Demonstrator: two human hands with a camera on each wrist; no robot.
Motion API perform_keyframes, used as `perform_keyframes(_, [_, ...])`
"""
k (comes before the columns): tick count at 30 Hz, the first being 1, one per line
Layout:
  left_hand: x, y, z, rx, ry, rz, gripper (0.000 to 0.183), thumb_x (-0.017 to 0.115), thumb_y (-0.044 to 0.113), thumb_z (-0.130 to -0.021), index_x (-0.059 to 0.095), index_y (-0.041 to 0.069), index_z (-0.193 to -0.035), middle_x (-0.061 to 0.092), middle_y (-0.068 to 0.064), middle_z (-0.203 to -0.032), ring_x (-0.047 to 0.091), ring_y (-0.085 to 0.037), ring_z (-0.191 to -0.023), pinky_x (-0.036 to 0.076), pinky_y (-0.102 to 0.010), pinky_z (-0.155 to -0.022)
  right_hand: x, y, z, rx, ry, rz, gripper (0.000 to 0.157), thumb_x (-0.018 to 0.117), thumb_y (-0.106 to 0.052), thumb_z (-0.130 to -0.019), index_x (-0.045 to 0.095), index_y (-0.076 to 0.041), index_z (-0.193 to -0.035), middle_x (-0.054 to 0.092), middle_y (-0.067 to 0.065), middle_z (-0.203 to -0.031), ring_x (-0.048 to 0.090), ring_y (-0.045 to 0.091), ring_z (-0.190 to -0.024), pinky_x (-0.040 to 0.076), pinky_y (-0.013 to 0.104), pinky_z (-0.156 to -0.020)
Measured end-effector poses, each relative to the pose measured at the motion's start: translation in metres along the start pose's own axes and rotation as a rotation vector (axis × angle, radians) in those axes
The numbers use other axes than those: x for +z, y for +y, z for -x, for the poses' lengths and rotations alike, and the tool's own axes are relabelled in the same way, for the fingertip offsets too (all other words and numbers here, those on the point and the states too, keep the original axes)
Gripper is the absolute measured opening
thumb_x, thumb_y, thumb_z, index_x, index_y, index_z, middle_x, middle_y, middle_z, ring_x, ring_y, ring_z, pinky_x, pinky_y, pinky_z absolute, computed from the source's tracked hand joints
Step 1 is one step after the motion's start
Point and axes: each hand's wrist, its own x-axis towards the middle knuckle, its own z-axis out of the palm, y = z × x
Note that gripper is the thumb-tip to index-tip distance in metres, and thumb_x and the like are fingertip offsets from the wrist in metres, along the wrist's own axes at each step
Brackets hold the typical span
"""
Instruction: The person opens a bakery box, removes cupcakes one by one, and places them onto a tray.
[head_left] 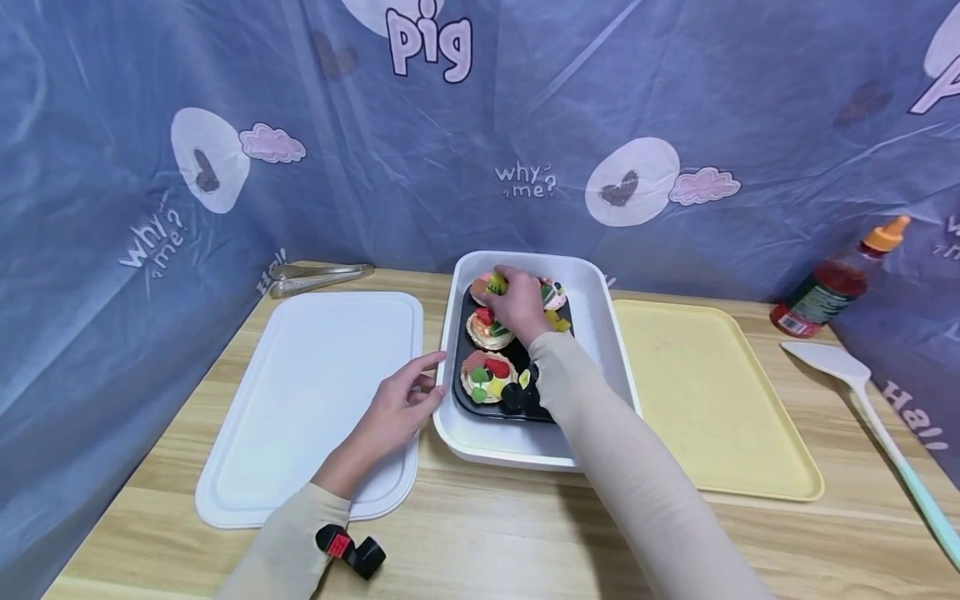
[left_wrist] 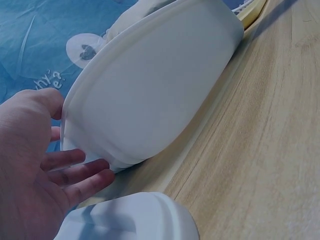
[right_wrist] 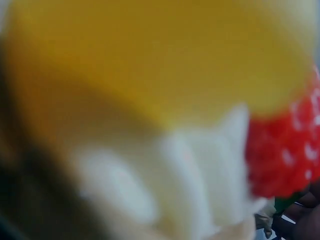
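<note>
the right hand (head_left: 519, 302) pinches the kiwi-topped tart (head_left: 496, 284) at the far left of the black tray (head_left: 525, 348), inside the white tub (head_left: 510, 455); squeezing hard could dislodge toppings, and a sideways pull could upset the strawberry-topped tart (head_left: 487, 339) just beside it. the left hand (head_left: 401, 402), fingers apart, touches the tub's rim, perhaps too loosely to prevent sliding.

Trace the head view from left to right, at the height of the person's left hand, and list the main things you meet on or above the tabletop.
Flat white tray → left hand → deep white tray → yellow tray → long-handled spatula.
</note>
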Motion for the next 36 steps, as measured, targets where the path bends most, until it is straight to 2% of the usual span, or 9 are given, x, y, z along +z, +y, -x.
perform_keyframes(11, [-0.0005, -0.0013, 0.0003, 0.014, -0.004, 0.016, 0.05, 0.063, 0.007, -0.096, 0.051, 0.007, -0.145, 0.07, -0.019, -0.112, 0.069, -0.026, -0.097, 0.057, -0.034, -0.089, 0.0027, 0.0018, 0.0014, -0.007, 0.047, -0.035, 0.057, 0.076, -0.013, -0.09, 0.056, -0.005, -0.143, 0.061, 0.016, -0.14, 0.06, 0.03, -0.126, 0.053, 0.041, -0.102])
perform_keyframes(27, [0.0002, -0.001, 0.0002, 0.005, -0.005, 0.005, 0.052, 0.063, 0.009, -0.096, 0.05, 0.009, -0.146, 0.069, -0.018, -0.113, 0.068, -0.025, -0.099, 0.056, -0.036, -0.091, 0.002, 0.0012, 0.0046, -0.032, 0.085, -0.034, 0.058, 0.078, -0.019, -0.089, 0.058, -0.007, -0.142, 0.063, 0.015, -0.139, 0.06, 0.03, -0.128, 0.05, 0.041, -0.106])
perform_keyframes(36, [0.0005, -0.0009, 0.0012, 0.009, 0.0, 0.008, 0.052, 0.063, 0.008, -0.096, 0.051, 0.008, -0.146, 0.069, -0.018, -0.113, 0.069, -0.025, -0.099, 0.057, -0.035, -0.091, 0.0019, -0.0043, 0.0091, -0.039, 0.174, -0.048, 0.055, 0.082, -0.021, -0.086, 0.064, -0.008, -0.136, 0.066, 0.015, -0.134, 0.06, 0.03, -0.127, 0.049, 0.041, -0.108])
